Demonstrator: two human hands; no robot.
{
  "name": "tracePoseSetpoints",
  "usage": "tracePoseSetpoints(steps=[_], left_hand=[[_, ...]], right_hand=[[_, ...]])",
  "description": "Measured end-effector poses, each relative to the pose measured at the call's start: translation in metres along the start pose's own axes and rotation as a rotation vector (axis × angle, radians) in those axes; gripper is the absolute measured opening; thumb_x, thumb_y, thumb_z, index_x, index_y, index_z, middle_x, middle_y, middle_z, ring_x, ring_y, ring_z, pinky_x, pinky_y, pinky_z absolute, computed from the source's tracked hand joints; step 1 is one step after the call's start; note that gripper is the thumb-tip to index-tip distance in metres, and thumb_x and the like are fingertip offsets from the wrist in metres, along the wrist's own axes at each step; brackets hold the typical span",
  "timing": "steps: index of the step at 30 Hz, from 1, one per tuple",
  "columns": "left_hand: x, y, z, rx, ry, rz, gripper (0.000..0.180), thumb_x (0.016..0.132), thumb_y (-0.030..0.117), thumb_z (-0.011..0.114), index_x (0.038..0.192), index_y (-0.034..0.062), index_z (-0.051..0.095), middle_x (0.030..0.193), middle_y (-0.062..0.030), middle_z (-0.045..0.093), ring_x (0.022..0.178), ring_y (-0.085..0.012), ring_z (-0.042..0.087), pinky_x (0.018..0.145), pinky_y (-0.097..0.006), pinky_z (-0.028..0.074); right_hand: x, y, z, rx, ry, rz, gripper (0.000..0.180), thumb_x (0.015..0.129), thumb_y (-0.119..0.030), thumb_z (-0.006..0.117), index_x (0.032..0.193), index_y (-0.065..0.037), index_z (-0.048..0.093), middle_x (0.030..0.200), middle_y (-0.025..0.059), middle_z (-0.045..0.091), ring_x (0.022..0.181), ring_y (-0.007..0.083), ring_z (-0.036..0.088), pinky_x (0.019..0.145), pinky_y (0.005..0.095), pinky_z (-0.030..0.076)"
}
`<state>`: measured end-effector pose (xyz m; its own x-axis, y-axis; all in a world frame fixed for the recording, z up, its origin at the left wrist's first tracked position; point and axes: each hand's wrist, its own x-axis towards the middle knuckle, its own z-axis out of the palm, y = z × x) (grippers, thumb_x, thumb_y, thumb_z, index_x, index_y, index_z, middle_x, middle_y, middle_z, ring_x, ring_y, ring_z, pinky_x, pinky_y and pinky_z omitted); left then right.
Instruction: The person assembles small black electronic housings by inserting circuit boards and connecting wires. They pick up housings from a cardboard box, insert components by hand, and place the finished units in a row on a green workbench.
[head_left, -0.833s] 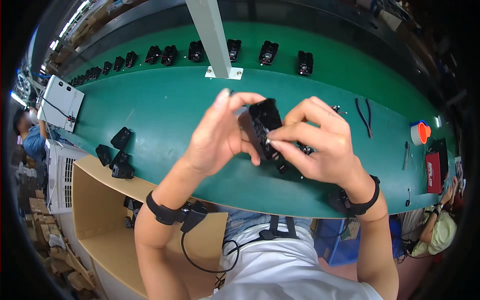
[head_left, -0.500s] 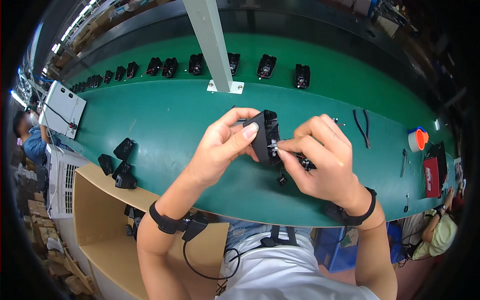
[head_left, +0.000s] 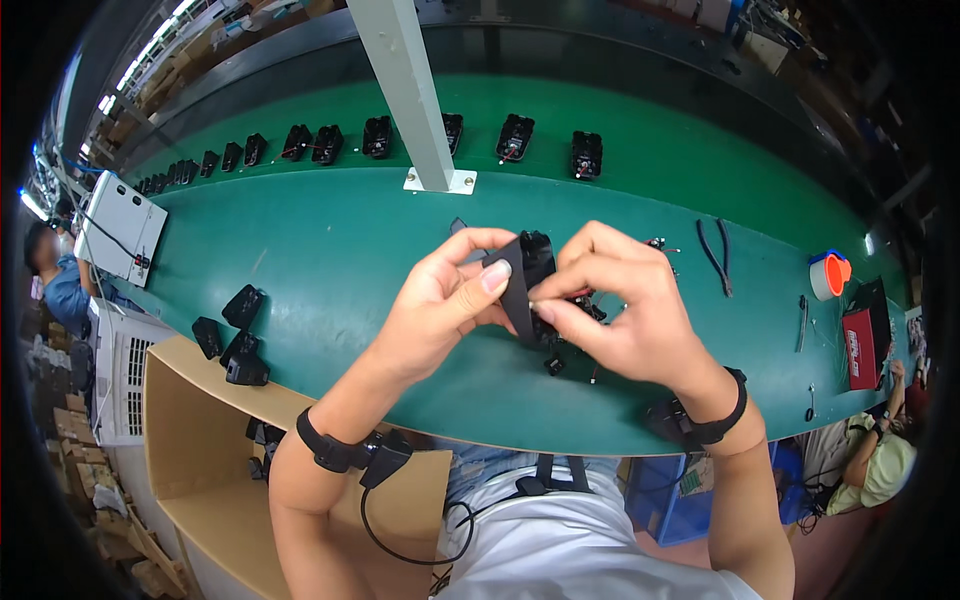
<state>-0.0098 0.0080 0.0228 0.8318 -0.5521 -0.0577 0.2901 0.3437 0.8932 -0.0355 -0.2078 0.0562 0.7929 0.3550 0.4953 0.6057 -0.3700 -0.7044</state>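
Note:
A black plastic housing is held upright above the green bench, its hollow side turned to the right. My left hand is closed around it, thumb pressed on its outer face. At its lower open side, my right hand pinches a tiny pale piece with thumb and forefinger; the fingers mostly hide it, so its kind is unclear. Behind and beneath my right fingers, small black parts with thin wires lie on the bench. A little black part sits just below the housing.
Pliers, tweezers, an orange-and-white round container and a red box stand or lie at right. Several black pieces rest at left above an open carton. Beyond a metal post, black housings line a green strip.
The housing has turned slightly, showing less of its inside. My right fingertips have shifted left, closer against its edge, and the pale piece is more covered.

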Motion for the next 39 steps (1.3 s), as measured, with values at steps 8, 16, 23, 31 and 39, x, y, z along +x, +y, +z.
tracePoseSetpoints(steps=[8,16,23,31,39], left_hand=[[-0.001,0.006,-0.005,-0.037,0.126,0.051,0.034,0.102,0.027,0.062,0.121,0.0012,0.052,0.102,-0.0124,0.071,0.089,-0.0188,0.072,0.076,-0.031,0.060],[0.001,0.014,0.009,0.235,0.199,-0.091,0.036,0.102,0.039,0.058,0.102,0.0049,0.048,0.089,-0.0173,0.072,0.066,-0.0202,0.073,0.056,-0.025,0.058],[-0.004,0.016,-0.016,0.580,0.175,-0.156,0.044,0.102,0.042,0.057,0.103,-0.0015,0.057,0.093,-0.0174,0.073,0.077,-0.0190,0.072,0.063,-0.029,0.055],[-0.115,0.108,-0.114,1.467,0.467,-0.062,0.033,0.088,0.022,0.074,0.108,-0.0025,0.063,0.098,-0.0107,0.070,0.090,-0.0182,0.065,0.082,-0.034,0.052],[-0.245,0.087,-0.199,1.544,0.863,-0.469,0.075,0.075,0.042,0.081,0.132,0.0011,0.054,0.124,-0.0233,0.064,0.115,-0.0380,0.062,0.101,-0.045,0.046]], right_hand=[[0.006,-0.006,0.000,0.142,-0.034,0.022,0.030,0.075,-0.005,0.080,0.105,-0.005,0.078,0.137,0.0209,0.058,0.116,0.0303,0.063,0.094,0.0377,0.052],[0.002,0.042,0.002,0.850,-0.210,0.322,0.025,0.082,-0.005,0.080,0.106,0.000,0.077,0.144,0.0254,0.051,0.132,0.0349,0.053,0.106,0.0460,0.046],[0.000,0.044,0.013,0.748,-0.163,0.385,0.024,0.083,-0.013,0.080,0.103,0.000,0.078,0.141,0.0223,0.055,0.127,0.0326,0.056,0.105,0.0438,0.045],[0.015,0.159,-0.105,-0.727,-0.052,0.353,0.023,0.074,-0.014,0.080,0.094,-0.003,0.079,0.139,0.0168,0.058,0.114,0.0350,0.063,0.101,0.0414,0.049],[0.011,0.206,-0.106,-0.814,-0.226,0.315,0.030,0.077,-0.014,0.074,0.106,-0.007,0.076,0.144,0.0173,0.051,0.129,0.0404,0.051,0.108,0.0458,0.044]])
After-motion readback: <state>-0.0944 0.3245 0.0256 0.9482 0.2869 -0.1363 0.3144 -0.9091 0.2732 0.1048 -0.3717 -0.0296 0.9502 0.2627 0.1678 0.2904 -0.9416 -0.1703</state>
